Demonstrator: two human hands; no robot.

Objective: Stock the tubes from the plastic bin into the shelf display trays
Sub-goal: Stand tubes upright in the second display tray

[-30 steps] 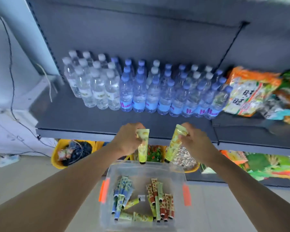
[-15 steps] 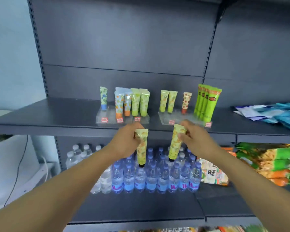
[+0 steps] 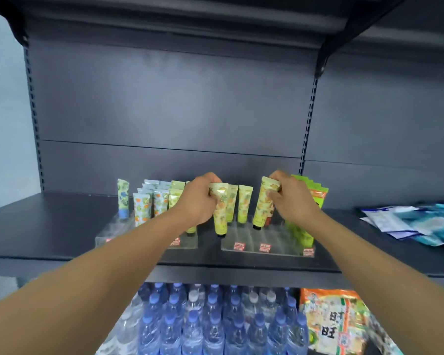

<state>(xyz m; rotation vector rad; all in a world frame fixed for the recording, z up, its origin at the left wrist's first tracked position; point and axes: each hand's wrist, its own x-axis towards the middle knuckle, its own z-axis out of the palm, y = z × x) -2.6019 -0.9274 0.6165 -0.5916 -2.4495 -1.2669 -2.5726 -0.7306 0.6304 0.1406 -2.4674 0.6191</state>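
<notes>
Two yellow-green tubes are held cap-down over the right-hand clear display tray (image 3: 267,245) on the dark shelf (image 3: 49,226). One tube (image 3: 221,213) is gripped by the left hand (image 3: 198,198) above the tray's left end. The other tube (image 3: 263,203) is pinched by the right hand (image 3: 290,198) over the tray's middle.

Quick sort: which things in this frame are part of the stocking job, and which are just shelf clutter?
In the job:
left hand holding a yellow tube
right hand holding a second yellow tube
right display tray
left display tray

Lying about:
water bottles
snack bag
blue packets
</notes>
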